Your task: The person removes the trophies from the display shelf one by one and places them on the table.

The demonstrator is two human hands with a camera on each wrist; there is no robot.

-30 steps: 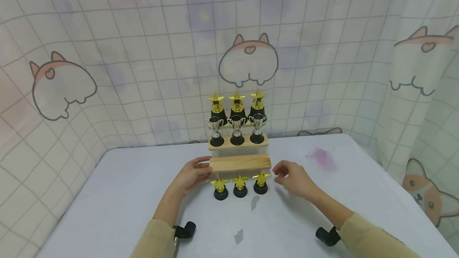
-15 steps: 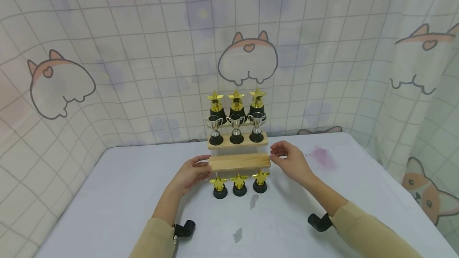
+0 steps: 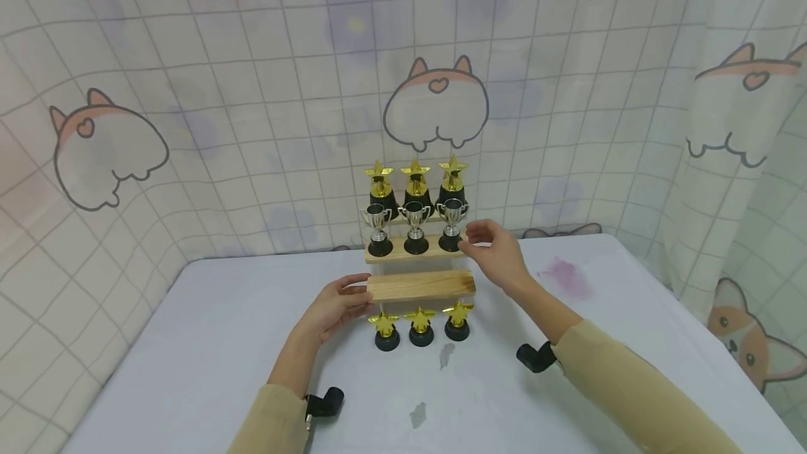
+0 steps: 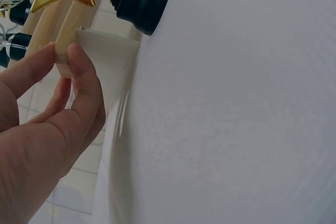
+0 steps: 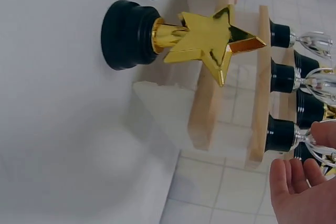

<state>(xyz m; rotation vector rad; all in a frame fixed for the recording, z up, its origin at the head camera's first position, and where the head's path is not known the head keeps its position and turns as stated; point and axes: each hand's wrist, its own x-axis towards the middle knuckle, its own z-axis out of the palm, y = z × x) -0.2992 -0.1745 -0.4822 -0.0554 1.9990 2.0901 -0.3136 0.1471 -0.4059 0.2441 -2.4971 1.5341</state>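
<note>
My left hand (image 3: 334,308) pinches the left end of the bare front wooden step (image 3: 422,286) of a tiered stand; in the left wrist view, thumb and forefinger lie on either side of the board (image 4: 65,40). Beside the right end of the middle step (image 3: 403,251) is my right hand (image 3: 498,254), at the rightmost silver cup trophy (image 3: 452,210). In the right wrist view its thumb and fingers (image 5: 296,174) stand apart around that trophy, whose black base (image 5: 280,134) still rests on the step. Whether they touch it is unclear.
Two more silver cup trophies (image 3: 415,219) share the middle step. Three gold star trophies (image 3: 381,188) stand on the top step behind. Three smaller gold star trophies (image 3: 421,331) stand on the white table (image 3: 252,328) in front. A grid-patterned curtain (image 3: 271,90) hangs behind.
My right hand has moved away from me and slightly left, from beside the front step to the rightmost silver cup trophy. The left hand has kept its hold on the front step.
</note>
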